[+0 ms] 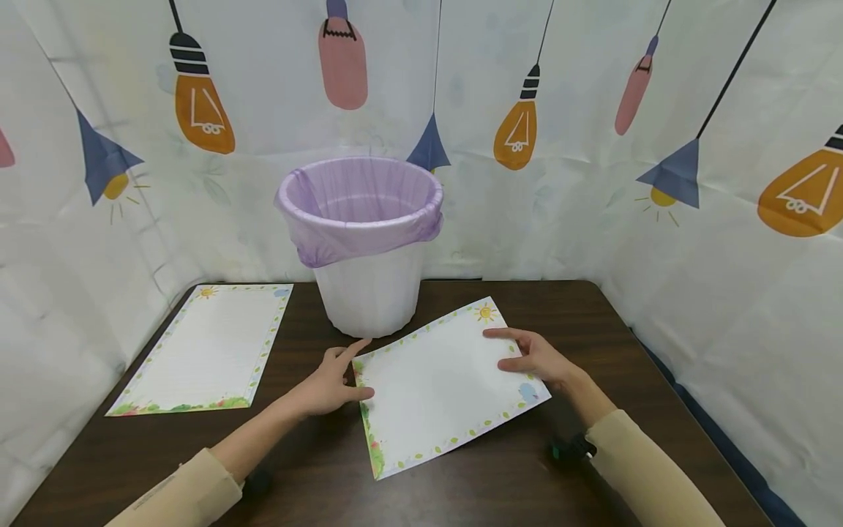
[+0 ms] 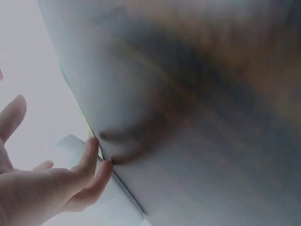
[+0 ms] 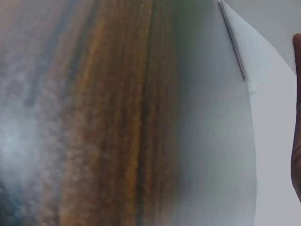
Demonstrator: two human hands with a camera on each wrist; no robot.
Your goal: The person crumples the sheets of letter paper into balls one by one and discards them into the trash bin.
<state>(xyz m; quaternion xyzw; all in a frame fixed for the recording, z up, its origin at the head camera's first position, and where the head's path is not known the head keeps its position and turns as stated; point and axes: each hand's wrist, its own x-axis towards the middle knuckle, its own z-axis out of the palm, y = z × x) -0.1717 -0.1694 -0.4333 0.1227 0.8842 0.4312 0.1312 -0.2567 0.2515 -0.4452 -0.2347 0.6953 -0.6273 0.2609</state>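
Observation:
A white sheet of paper (image 1: 441,388) with a printed border of leaves, flowers and a sun lies aslant on the dark table. My left hand (image 1: 332,384) is at its left edge, thumb tip at the border and fingers stretched towards the bin. In the left wrist view, fingertips of the left hand (image 2: 70,186) touch the glossy tabletop, with the thumb spread away. Across the sheet's right edge reaches my right hand (image 1: 536,357), its index finger and thumb lying apart over the paper; its other fingers are hidden. Only a strip of the right hand (image 3: 297,127) shows in the right wrist view.
Behind the sheet stands a white bin (image 1: 369,293) lined with a purple bag (image 1: 372,238). A second bordered sheet (image 1: 207,348) lies at the table's left. A patterned curtain (image 1: 566,241) surrounds the dark wooden table (image 1: 566,307).

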